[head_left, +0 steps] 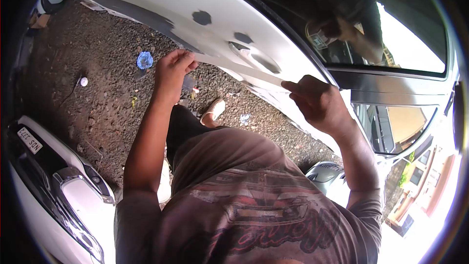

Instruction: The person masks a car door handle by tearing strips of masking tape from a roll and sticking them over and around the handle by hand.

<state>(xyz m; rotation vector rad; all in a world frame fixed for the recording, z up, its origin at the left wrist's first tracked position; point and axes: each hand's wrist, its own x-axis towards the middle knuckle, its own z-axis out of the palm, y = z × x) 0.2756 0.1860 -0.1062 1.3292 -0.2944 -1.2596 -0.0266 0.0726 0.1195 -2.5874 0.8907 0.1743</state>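
Here's the long, thin, pale strip of tape [244, 71], drawn out between my two hands, running slantwise in front of the car door. My left hand [175, 71] is pinched on one end, thumb against fingers; my right hand [315, 100] is clamped on the other, index finger reaching along the strip. Right behind it comes the silver-white car door [222, 19], with a recessed silver handle [261, 61] close to the tape and rounded dark-grey patches [201, 17] above it. Over that, the dark glass window [337, 39] throws back reflections. Down on the brown gravel ground [105, 98] lies a crumpled blue wrapper [144, 60], and there's my beige shoe [216, 107]. Off to the left, a white car [80, 193] shows its number plate [30, 140].
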